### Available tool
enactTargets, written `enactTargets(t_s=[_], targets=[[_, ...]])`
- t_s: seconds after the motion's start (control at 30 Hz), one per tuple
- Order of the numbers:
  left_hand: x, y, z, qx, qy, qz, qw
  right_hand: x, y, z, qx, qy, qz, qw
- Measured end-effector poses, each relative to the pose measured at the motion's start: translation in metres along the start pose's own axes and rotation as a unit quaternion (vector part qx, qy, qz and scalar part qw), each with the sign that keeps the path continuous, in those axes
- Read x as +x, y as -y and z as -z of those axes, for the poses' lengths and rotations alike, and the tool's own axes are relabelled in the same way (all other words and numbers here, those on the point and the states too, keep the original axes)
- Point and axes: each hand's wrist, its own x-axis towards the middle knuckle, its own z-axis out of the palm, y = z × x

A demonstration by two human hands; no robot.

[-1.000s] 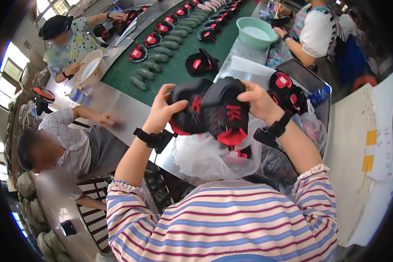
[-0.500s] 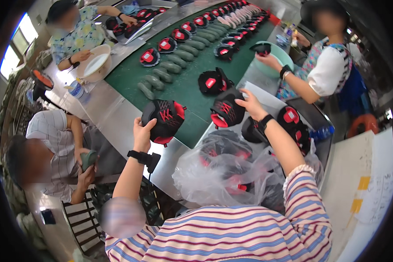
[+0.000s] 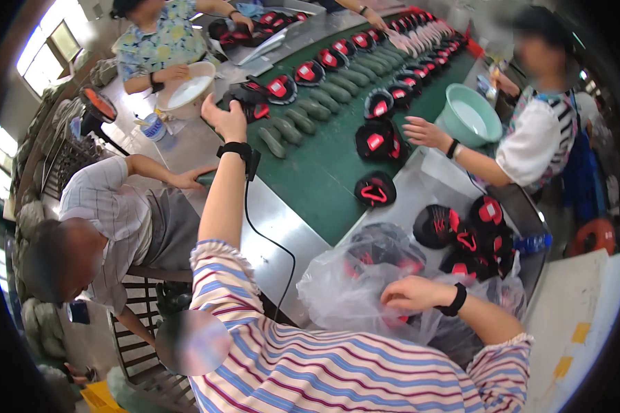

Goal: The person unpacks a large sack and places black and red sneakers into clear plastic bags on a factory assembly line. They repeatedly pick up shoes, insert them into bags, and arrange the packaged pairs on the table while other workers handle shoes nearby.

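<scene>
- Your left hand [image 3: 227,122] is part open at a black shoe [image 3: 245,94] by the green surface's [image 3: 310,186] left edge; I can't tell if it grips. Let go too near that edge, the shoe could fall.
- Your right hand [image 3: 415,294] curls loosely at the clear bag [image 3: 334,275], grip unclear. Snagged fingers could tear it.
- Your wrist cord [image 3: 293,256] could catch and tug.

A black shoe [image 3: 250,98] with red parts sits at the left fingers [image 3: 235,109], over the green worktop's [image 3: 310,193] left edge, whether gripped being unclear; a clear, crumpled plastic bag [image 3: 327,282] bulges at the right fingers [image 3: 394,294], black and red shoes [image 3: 375,253] showing through it
</scene>
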Motion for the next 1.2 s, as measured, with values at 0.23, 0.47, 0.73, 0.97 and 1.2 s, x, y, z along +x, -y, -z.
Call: enactTargets(t_s=[0.23, 0.47, 0.73, 0.97, 1.2], targets=[[-0.205, -0.19, 0.14, -0.316, 0.851, -0.103, 0.406, -0.005, -0.058, -0.057, -0.053, -0.046, -0.024, 0.997], [-0.295, -0.156, 0.198, 0.088, 0.755, -0.323, 0.565, -0.024, -0.043, -0.007, -0.394, -0.247, -0.25, 0.849], [-0.263, -0.149, 0.153, 0.266, 0.478, -0.409, 0.73, 0.021, -0.042, -0.063, -0.259, -0.245, 0.048, 0.933], [-0.36, -0.172, 0.193, -0.045, 0.6, -0.484, 0.635, 0.014, -0.095, -0.018, -0.307, -0.317, -0.148, 0.885], [-0.345, -0.118, 0.205, 0.155, 0.826, -0.19, 0.508, 0.056, -0.099, -0.03, -0.32, -0.282, -0.145, 0.893]])
